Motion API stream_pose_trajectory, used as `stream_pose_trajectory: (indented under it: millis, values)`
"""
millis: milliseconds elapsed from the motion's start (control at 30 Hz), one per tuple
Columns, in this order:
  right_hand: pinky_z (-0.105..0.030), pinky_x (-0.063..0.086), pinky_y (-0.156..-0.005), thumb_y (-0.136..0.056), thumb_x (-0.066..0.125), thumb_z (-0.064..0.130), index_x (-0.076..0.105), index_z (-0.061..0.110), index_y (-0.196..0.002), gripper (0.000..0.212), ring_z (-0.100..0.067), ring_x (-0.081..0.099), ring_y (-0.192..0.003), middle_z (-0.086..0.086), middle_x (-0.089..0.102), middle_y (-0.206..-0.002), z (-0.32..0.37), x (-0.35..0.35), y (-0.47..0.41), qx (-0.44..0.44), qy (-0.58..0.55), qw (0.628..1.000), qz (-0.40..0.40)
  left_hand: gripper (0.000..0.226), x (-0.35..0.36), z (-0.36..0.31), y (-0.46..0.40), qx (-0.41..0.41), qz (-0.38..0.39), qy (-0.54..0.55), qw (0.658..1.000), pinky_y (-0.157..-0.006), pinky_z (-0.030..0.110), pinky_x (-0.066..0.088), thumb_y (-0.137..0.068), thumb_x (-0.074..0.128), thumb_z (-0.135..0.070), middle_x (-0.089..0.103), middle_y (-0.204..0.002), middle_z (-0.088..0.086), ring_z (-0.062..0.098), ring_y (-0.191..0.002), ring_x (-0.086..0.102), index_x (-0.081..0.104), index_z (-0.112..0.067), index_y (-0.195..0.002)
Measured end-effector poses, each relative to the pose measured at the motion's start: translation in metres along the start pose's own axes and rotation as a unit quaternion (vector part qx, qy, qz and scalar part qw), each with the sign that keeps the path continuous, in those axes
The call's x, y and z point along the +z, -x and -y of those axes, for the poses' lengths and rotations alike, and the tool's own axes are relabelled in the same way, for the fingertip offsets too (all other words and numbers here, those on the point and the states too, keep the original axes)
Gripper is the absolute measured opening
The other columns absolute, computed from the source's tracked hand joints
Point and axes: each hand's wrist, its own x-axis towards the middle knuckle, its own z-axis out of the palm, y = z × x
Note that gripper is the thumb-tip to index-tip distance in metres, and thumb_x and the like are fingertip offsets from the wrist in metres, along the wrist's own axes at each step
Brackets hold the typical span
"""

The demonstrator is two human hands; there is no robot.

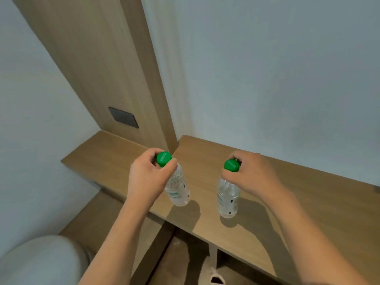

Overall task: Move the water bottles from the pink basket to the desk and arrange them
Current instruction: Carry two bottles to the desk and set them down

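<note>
Two clear water bottles with green caps stand on the wooden desk [287, 192]. The left bottle [177, 190] leans a little, its base near the desk's front edge; my left hand [148, 175] grips it around the neck just under the cap. The right bottle [228, 198] stands upright about a hand's width to the right, and my right hand [250, 173] holds its neck and cap from the right side. The pink basket is not in view.
A wooden wall panel [107, 68] with a dark switch plate [123, 117] rises behind the desk's left end. White walls close in the left and back. A lower wooden ledge [96, 219] sits left of the desk, a pale rounded object [39, 262] at bottom left.
</note>
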Motion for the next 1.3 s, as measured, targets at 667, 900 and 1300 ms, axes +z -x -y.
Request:
stream_pose_trajectory:
  millis: [667,900,1300]
  values:
    - [-0.026,0.043,-0.060,-0.077,0.069,0.039,0.064,0.034,-0.089,0.014,-0.005,0.059,-0.072,0.015,0.065,-0.076,0.014,0.036,-0.173,0.078,0.006,0.995,-0.053,0.018,0.058,0.034,-0.213,0.087,0.091,-0.021,0.992,-0.054,0.032,0.046,-0.088,0.066,-0.039,0.061,-0.070,-0.002,0.012,-0.061,0.054,0.061,-0.024,-0.097]
    - [-0.029,0.051,-0.066,-0.081,0.067,0.038,0.064,0.035,-0.094,0.013,-0.007,0.061,-0.074,0.014,0.066,-0.079,0.008,0.047,-0.227,0.091,-0.008,0.993,-0.071,0.034,0.100,0.044,-0.276,0.104,0.109,-0.115,0.982,-0.062,0.032,0.051,-0.091,0.060,-0.048,0.063,-0.077,-0.005,0.017,-0.071,0.061,0.059,-0.020,-0.109]
    - [-0.024,0.044,-0.065,-0.078,0.068,0.034,0.067,0.031,-0.090,0.012,-0.012,0.057,-0.073,0.010,0.064,-0.076,-0.001,0.079,-0.305,0.065,0.006,0.992,-0.106,0.036,0.151,0.060,-0.343,0.081,0.145,-0.239,0.957,-0.060,0.036,0.047,-0.094,0.053,-0.051,0.063,-0.077,0.003,0.029,-0.071,0.061,0.051,-0.015,-0.093]
